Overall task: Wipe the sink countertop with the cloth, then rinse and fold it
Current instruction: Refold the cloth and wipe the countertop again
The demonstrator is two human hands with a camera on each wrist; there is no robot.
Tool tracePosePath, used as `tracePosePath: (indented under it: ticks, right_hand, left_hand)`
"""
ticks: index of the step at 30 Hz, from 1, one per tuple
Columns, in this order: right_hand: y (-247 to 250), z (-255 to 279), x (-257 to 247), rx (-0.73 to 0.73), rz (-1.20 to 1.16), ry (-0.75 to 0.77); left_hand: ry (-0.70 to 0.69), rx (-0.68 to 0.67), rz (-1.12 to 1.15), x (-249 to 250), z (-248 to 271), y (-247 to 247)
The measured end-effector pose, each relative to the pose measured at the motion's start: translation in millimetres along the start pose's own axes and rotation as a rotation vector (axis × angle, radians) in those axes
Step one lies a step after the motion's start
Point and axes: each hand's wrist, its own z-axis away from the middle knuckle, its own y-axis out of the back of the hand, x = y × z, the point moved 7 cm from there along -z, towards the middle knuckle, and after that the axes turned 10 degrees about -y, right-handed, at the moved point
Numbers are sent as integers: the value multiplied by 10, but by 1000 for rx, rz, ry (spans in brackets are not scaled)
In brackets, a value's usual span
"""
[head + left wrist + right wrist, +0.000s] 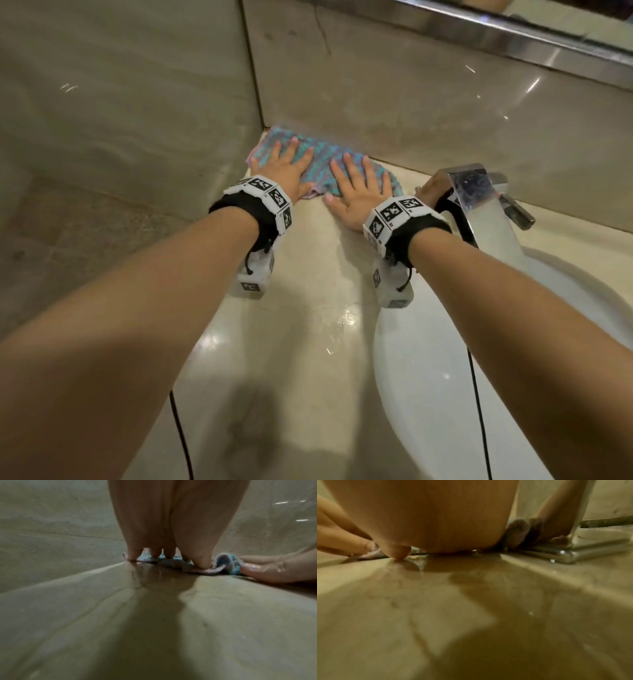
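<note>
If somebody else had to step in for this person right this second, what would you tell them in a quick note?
Left hand: flat, fingers spread, pressing the cloth.
Right hand: flat too, fingers on the cloth, heel on the countertop.
The cloth lies spread in the back corner against the wall, left of the faucet.
Done: wiping is under way; the countertop nearer the person is wet, with a puddle beside the sink basin.
Left: finish wiping, rinse the cloth, fold it.

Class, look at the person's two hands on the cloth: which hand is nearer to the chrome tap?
Right. The right hand presses the cloth just beside the tap; the left hand lies flat farther away, toward the wall corner.
</note>
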Motion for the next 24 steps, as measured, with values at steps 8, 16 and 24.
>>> tracePosePath:
  ticks: [8,16,24]
  right_hand:
    - [6,61,-25,-24,10,-8]
    - [-177,356,-92,39,14,20]
    - [-416,815,-201,18,72,129]
  left_hand:
    - [-6,-20,24,5,76,-30]
    - [4,-60,24,21,404,-187]
    - [74,-44,28,52,1024,-516]
